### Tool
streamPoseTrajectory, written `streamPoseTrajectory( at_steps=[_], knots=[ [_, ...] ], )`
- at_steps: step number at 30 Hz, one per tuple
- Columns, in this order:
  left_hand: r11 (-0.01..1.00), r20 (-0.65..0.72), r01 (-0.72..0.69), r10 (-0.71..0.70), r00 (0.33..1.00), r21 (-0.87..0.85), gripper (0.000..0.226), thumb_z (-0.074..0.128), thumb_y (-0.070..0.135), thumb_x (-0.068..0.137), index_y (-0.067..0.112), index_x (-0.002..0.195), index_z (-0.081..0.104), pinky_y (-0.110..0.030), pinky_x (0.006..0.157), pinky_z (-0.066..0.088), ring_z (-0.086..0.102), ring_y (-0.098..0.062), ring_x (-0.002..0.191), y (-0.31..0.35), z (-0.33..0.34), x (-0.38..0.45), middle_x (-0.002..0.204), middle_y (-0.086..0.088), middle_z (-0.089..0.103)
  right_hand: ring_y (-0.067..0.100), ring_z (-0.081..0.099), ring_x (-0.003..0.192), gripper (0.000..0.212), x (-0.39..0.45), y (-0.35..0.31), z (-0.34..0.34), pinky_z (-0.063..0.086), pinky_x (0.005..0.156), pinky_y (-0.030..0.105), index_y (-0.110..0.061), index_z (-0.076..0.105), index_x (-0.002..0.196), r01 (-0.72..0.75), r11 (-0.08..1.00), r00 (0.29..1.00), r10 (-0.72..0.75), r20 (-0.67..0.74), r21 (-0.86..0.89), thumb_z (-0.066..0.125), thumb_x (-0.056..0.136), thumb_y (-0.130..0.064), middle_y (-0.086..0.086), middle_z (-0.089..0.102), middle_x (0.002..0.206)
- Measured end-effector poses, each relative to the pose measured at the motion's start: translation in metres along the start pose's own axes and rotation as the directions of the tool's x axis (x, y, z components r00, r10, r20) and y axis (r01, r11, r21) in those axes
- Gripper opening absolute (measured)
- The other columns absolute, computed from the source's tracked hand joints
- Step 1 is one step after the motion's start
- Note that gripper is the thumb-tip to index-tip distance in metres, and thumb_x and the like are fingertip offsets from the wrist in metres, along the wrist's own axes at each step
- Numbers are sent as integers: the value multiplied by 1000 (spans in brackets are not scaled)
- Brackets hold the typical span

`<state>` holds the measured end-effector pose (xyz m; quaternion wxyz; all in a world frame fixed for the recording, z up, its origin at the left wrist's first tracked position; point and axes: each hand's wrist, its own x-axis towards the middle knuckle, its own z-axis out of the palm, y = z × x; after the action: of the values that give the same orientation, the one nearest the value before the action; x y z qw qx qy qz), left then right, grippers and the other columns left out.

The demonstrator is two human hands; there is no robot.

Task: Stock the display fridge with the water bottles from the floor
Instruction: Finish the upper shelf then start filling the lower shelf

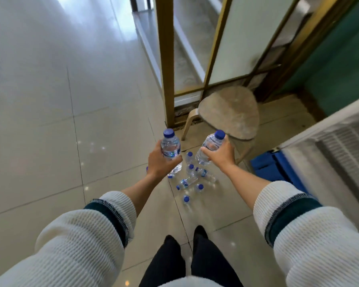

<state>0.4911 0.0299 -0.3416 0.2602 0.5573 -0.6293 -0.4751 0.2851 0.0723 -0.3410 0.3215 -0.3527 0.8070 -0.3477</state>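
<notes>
Bottles fill both hands, one apiece, which looks like a way of halving the trips between the floor and the fridge. The left hand has its grip wrapped round the middle of a water bottle held upright, blue cap on top, fingers curled across the label. The right hand is closed round a second bottle from above, so that one leans, cap tipped away to the right. Both are lifted well clear of the floor.

Below them the rest of the stock lies scattered on the tiles, some bottles standing, some on their sides (a loose heap, likely dumped rather than set down). I count about seven there by their blue caps, though the blur and the left hand hide part of the pile, so the number is unsure.

At the right edge a white ribbed surface may be the fridge; I cannot tell. One stool stands just beyond the pile.
</notes>
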Motion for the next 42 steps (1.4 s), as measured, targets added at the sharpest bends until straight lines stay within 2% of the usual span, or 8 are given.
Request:
streamPoseTrajectory(
  at_steps=[7, 14, 23, 28, 33, 36, 38, 42],
  knots=[
    [979, 122, -185, 173, 977, 89, 65, 76, 51, 75, 18, 123, 47, -32, 80, 53, 64, -13, 93, 146, -22, -5, 107, 5, 64, 19, 57, 99, 64, -36, -94, -118, 45, 84, 29, -12, 48, 119, 79, 997, 984, -74, -164, 23, 85, 68, -25, 4, 59, 111],
    [928, 229, -371, 352, 907, 43, 62, 71, 45, 83, 16, 127, 38, -27, 73, 47, 61, -12, 88, 246, 9, -2, 106, 4, 58, 16, 57, 95, 59, -72, -129, -224, 41, 79, 24, -9, 51, 115, 164, 985, 918, -135, -374, 46, 85, 70, -25, 1, 58, 104],
    [890, 379, -439, 452, 808, -125, 58, 68, 40, 87, 23, 118, 22, -47, 86, 56, 66, -20, 93, 349, 117, -12, 106, 0, 59, 19, 63, 94, 58, -85, -102, -365, 56, 84, 42, -20, 50, 117, 196, 973, 660, -38, -750, 124, 82, 71, -34, -3, 60, 104],
    [846, 362, -501, 532, 765, -184, 53, 68, 39, 87, 23, 115, 26, -41, 89, 52, 62, -20, 98, 410, 197, -31, 104, 6, 56, 29, 65, 92, 56, -78, -70, -456, 60, 65, 46, -20, 48, 115, 244, 959, 604, -37, -796, 140, 83, 71, -25, -1, 57, 105],
    [809, 372, -543, 586, 720, -224, 56, 67, 34, 89, 18, 126, 29, -30, 82, 46, 60, -11, 92, 470, 273, -44, 112, 4, 55, 28, 64, 92, 56, -65, -29, -534, 58, 73, 49, -23, 46, 108, 239, 968, 612, -94, -785, 70, 86, 69, -21, -11, 57, 95],
    [803, 355, -545, 596, 720, -241, 57, 71, 28, 87, 17, 127, 32, -23, 78, 42, 56, -8, 93, 499, 315, -44, 114, 5, 52, 22, 59, 96, 62, -57, -12, -568, 49, 81, 29, -15, 48, 115, 211, 977, 649, -110, -753, 39, 87, 67, -14, 0, 58, 103],
    [798, 320, -539, 602, 731, -270, 60, 73, 25, 85, 17, 129, 34, -24, 85, 43, 54, -10, 101, 515, 342, -42, 119, 1, 51, 17, 53, 96, 65, -50, 1, -587, 36, 74, 10, -9, 48, 122, 206, 978, 667, -115, -736, 34, 85, 68, -6, 4, 56, 108],
    [788, 281, -540, 612, 739, -296, 63, 78, 23, 81, 16, 129, 38, -26, 95, 44, 53, -13, 106, 530, 380, -33, 120, -1, 49, 18, 52, 95, 64, -30, 21, -607, 35, 74, 13, -9, 50, 120, 215, 975, 637, -93, -765, 60, 85, 66, -4, 2, 55, 106]
  ],
)
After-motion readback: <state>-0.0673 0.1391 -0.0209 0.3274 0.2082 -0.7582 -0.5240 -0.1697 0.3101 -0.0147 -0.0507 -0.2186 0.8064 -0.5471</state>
